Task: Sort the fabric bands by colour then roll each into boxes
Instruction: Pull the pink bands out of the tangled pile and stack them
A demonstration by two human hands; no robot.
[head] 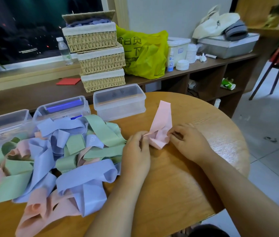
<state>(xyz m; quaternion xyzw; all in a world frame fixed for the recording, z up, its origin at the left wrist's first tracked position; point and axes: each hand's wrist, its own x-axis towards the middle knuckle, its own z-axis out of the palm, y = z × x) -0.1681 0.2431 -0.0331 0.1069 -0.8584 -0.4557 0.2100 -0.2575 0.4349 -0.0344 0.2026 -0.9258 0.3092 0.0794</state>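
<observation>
- We read "20" on a lilac band [93, 139] in the pile [49, 156]. The yellow bag [145, 53] on the far shelf bore large dark characters, and a small bottle [170, 62] beside it showed "75".
- Three clear boxes stood in a row at the far left of the table [178, 185]: the left box [3, 124], the middle box [61, 109] with a blue roll [63, 105] inside, and the right box [119, 103]. What the other two held we could not tell.
- Three baskets [101, 62] were stacked behind them, with lilac cloth in the top one under a tilted lid.
- The pile of lilac, green and pink bands covered the table's left side, touching the left and middle boxes.
- Our left hand [135, 151] and right hand [189, 141] each pinched the pink band [161, 120] with curled fingers, just right of the pile. Its far end stood up toward the right box.
- Bare wood lay near and right of the hands, out to the round edge.
</observation>
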